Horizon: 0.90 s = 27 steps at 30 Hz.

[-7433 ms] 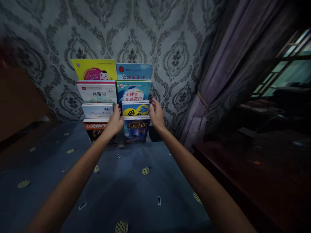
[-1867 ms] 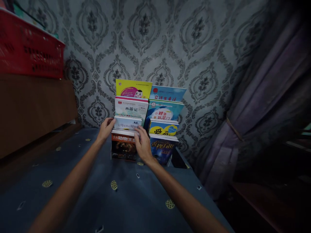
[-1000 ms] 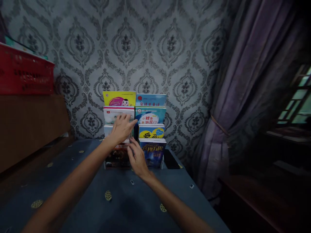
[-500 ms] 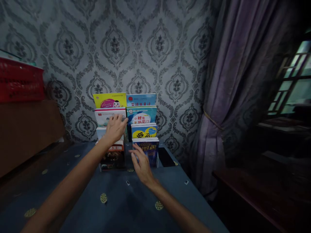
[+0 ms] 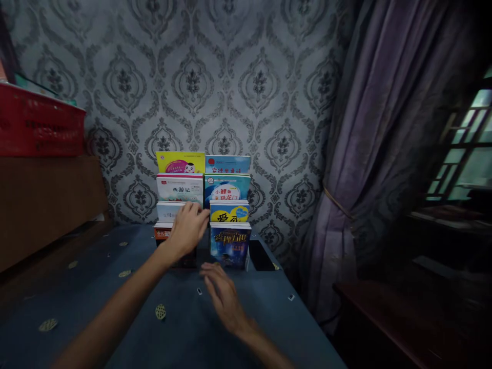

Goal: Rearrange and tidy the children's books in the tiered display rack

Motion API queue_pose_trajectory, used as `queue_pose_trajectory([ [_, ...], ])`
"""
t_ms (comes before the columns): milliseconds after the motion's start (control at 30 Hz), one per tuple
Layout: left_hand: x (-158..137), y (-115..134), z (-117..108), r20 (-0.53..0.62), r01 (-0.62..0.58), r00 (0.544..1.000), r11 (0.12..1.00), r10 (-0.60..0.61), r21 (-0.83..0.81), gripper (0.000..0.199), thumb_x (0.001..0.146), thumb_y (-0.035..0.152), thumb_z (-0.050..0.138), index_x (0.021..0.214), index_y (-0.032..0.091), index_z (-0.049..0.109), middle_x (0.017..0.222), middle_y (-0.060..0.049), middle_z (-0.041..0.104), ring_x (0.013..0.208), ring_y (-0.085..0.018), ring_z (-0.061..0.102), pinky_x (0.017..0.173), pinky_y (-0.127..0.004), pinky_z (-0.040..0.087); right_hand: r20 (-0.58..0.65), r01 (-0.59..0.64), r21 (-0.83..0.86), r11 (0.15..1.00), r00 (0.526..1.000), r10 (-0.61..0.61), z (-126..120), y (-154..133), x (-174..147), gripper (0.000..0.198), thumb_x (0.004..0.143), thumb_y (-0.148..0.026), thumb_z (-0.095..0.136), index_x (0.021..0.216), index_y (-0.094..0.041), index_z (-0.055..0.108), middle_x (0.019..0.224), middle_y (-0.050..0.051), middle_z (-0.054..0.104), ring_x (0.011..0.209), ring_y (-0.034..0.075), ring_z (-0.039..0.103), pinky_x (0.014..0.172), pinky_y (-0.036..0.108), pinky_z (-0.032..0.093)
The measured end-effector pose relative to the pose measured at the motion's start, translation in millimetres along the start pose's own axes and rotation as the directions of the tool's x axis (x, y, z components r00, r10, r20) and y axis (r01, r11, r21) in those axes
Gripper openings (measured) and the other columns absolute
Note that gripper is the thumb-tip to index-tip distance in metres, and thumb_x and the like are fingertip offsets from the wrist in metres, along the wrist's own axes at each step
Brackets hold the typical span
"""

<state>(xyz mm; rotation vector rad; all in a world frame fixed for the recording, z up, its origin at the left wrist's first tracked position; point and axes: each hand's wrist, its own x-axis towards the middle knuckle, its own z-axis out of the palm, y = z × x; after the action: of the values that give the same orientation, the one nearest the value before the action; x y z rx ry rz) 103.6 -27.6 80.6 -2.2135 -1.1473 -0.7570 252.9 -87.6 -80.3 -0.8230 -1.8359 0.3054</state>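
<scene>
Two columns of upright books stand in stepped rows on the table. My left hand is in front of the left column, fingers loosely bent and thumb apart, nothing seen in it. It covers parts of a pale blue book and an orange-and-dark book; whether it touches them I cannot tell. Behind them stand a white book and a yellow book. My right hand, slightly blurred and open, hovers in front of a dark blue book. Above that show a yellow-and-blue book, a teal book and a light blue book.
A black flat object lies right of the books on the blue tablecloth. A red basket sits on a cardboard box at left. A patterned wall rises behind; a purple curtain hangs at right.
My left hand has come down and back from the white book, whose title now shows. My right hand has drawn back from the dark blue book towards me. The view has shifted slightly.
</scene>
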Motion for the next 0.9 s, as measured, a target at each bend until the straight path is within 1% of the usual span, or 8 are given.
queue_pose_trajectory([
  [167, -79.6, 40.6, 7.9, -0.035, -0.082, 0.996, 0.97, 0.076, -0.229, 0.023, 0.099, 0.017, 0.047, 0.106, 0.021, 0.068, 0.099, -0.007, 0.063, 0.095, -0.024, 0.053, 0.083, -0.038, 0.047, 0.168, 0.014, 0.001, 1.0, 0.986, -0.014, 13.5, 0.1, -35.1, 0.036, 0.105, -0.024, 0.045, 0.136, -0.025, 0.063, 0.134, 0.008, 0.069, 0.133, 0.02, 0.059, 0.118, 0.042, 0.046],
  [233, -111.9, 51.4, 12.2, -0.04, -0.097, 0.995, 0.956, 0.09, -0.278, 0.024, 0.097, 0.013, 0.047, 0.109, 0.021, 0.067, 0.1, -0.007, 0.064, 0.095, -0.023, 0.054, 0.082, -0.037, 0.048, 0.194, -0.001, -0.018, 1.0, 0.981, 0.005, 18.4, 3.5, -48.5, 0.04, 0.104, -0.025, 0.045, 0.142, -0.024, 0.058, 0.141, 0.01, 0.065, 0.138, 0.022, 0.056, 0.117, 0.043, 0.047],
  [300, -141.4, 56.3, 15.4, -0.04, -0.067, 0.998, 0.945, 0.058, -0.321, 0.027, 0.097, 0.011, 0.046, 0.111, 0.021, 0.066, 0.102, -0.007, 0.065, 0.096, -0.022, 0.056, 0.082, -0.036, 0.05, 0.19, -0.011, -0.026, 1.0, 0.982, 0.016, 23.3, 7.1, -60.4, 0.039, 0.105, -0.026, 0.044, 0.14, -0.024, 0.058, 0.137, 0.01, 0.067, 0.134, 0.023, 0.059, 0.113, 0.041, 0.051],
  [400, -180.0, 53.1, 17.2, -0.057, 0.018, 0.997, 0.928, -0.042, -0.372, 0.026, 0.098, 0.013, 0.046, 0.111, 0.023, 0.066, 0.101, -0.006, 0.066, 0.093, -0.021, 0.06, 0.08, -0.035, 0.053, 0.215, -0.021, -0.033, 0.999, 0.976, 0.028, 28.6, 8.8, -72.1, 0.031, 0.106, -0.029, 0.041, 0.125, -0.024, 0.066, 0.118, 0.009, 0.073, 0.117, 0.022, 0.068, 0.105, 0.039, 0.055],
  [500, -218.2, 41.5, 17.7, -0.085, 0.135, 0.979, 0.908, -0.183, -0.397, 0.026, 0.1, 0.018, 0.046, 0.111, 0.024, 0.068, 0.1, -0.006, 0.069, 0.093, -0.02, 0.064, 0.08, -0.033, 0.057, 0.267, -0.059, -0.051, 0.997, 0.961, 0.07, 29.4, 5.5, -74.9, 0.03, 0.106, -0.032, 0.041, 0.114, -0.023, 0.068, 0.108, 0.008, 0.074, 0.108, 0.022, 0.069, 0.1, 0.039, 0.056],
  [633, -283.9, 25.0, 22.3, -0.057, 0.27, 0.951, 0.905, -0.305, -0.328, 0.026, 0.099, 0.025, 0.052, 0.116, 0.027, 0.071, 0.103, -0.004, 0.074, 0.096, -0.02, 0.07, 0.086, -0.034, 0.06, 0.329, -0.132, -0.06, 0.989, 0.933, 0.145, 26.7, 0.9, -71.0, 0.035, 0.107, -0.038, 0.039, 0.114, -0.023, 0.07, 0.108, 0.008, 0.074, 0.108, 0.023, 0.069, 0.101, 0.041, 0.054],
  [767, -349.6, 23.0, 21.4, -0.017, 0.384, 0.914, 0.878, -0.405, -0.287, 0.024, 0.099, 0.034, 0.054, 0.114, 0.028, 0.073, 0.103, -0.002, 0.076, 0.096, -0.02, 0.072, 0.084, -0.032, 0.062, 0.378, -0.214, -0.068, 0.975, 0.898, 0.223, 24.8, -1.5, -67.8, 0.037, 0.106, -0.039, 0.038, 0.12, -0.023, 0.069, 0.109, 0.009, 0.075, 0.109, 0.024, 0.068, 0.102, 0.042, 0.051],
  [900, -380.1, 32.5, 6.3, 0.031, 0.496, 0.859, 0.816, -0.511, -0.298, 0.031, 0.102, 0.042, 0.047, 0.113, 0.028, 0.072, 0.105, -0.004, 0.076, 0.099, -0.021, 0.072, 0.086, -0.033, 0.062, 0.41, -0.25, -0.069, 0.966, 0.876, 0.255, 23.4, -5.3, -66.2, 0.039, 0.106, -0.039, 0.039, 0.129, -0.023, 0.065, 0.104, 0.008, 0.077, 0.109, 0.024, 0.069, 0.102, 0.041, 0.049],
])
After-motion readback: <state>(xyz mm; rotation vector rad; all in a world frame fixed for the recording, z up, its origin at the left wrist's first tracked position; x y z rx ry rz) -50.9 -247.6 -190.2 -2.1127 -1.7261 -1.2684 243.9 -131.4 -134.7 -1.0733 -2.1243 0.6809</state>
